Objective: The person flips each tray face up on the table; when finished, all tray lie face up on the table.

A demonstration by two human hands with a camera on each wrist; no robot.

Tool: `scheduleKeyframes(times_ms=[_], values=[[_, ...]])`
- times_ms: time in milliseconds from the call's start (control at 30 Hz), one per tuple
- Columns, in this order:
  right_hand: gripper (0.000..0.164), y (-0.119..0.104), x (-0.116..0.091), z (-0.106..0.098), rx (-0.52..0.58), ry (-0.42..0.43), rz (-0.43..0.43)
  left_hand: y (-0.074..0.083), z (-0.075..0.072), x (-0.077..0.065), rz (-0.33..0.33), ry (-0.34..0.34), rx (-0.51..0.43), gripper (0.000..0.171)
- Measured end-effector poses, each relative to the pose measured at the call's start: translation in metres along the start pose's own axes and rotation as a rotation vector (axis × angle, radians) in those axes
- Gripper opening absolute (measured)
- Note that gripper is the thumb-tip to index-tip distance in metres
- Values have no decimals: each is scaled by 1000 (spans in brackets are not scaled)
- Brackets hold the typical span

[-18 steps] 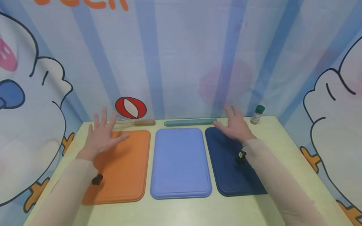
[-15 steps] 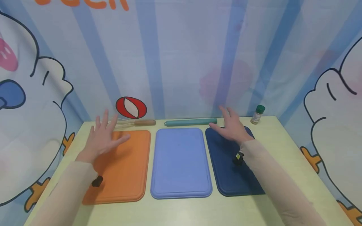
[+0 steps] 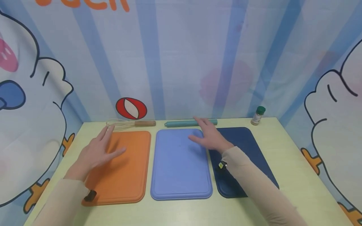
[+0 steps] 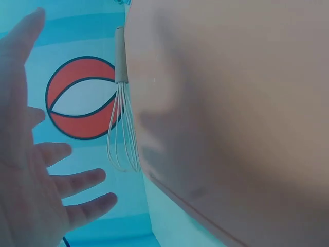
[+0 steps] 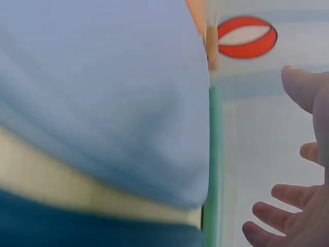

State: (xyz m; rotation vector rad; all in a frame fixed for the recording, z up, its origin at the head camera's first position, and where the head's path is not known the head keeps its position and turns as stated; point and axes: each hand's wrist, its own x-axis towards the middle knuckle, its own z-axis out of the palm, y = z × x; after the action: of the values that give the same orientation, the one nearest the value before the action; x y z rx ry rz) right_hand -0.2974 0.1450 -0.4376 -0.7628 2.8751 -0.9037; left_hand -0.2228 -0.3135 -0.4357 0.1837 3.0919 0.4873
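My left hand [image 3: 94,153] hovers over the orange board [image 3: 133,169], fingers extended and thumb spread, holding nothing. Its fingertips overlap the wire end of a whisk [image 3: 145,123] in the head view; the left wrist view shows the same whisk [image 4: 121,56] beyond the fingers. My right hand [image 3: 210,136] is over the upper right corner of the periwinkle board [image 3: 181,169], fingers straight and apart, with nothing in it. Its fingertips overlap a teal rolling pin [image 3: 178,124] at the back. Under the right forearm lies a navy board [image 3: 237,135].
A small spice jar [image 3: 256,116] with a green lid stands at the table's back right corner. The pale yellow table [image 3: 186,213] ends at a blue striped cloth backdrop [image 3: 183,62] printed with cartoon figures. The three boards lie side by side.
My right hand has moved left, from over the navy board to the periwinkle board. My left hand has drawn back and down a little, uncovering the whisk's wires.
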Motion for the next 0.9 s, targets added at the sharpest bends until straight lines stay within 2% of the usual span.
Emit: scheduleKeyframes(times_ms=[200, 433, 733, 900], values=[[82, -19, 5, 16, 30, -31, -14, -12, 9, -17, -9, -45, -54, 110], [72, -40, 12, 33, 66, -64, -86, -25, 17, -38, -15, -79, -68, 104], [69, -70, 19, 61, 66, -114, -139, -28, 13, -51, -57, -189, -114, 113], [68, -85, 21, 75, 81, -170, -162, -31, 15, -56, -39, -197, -125, 116]])
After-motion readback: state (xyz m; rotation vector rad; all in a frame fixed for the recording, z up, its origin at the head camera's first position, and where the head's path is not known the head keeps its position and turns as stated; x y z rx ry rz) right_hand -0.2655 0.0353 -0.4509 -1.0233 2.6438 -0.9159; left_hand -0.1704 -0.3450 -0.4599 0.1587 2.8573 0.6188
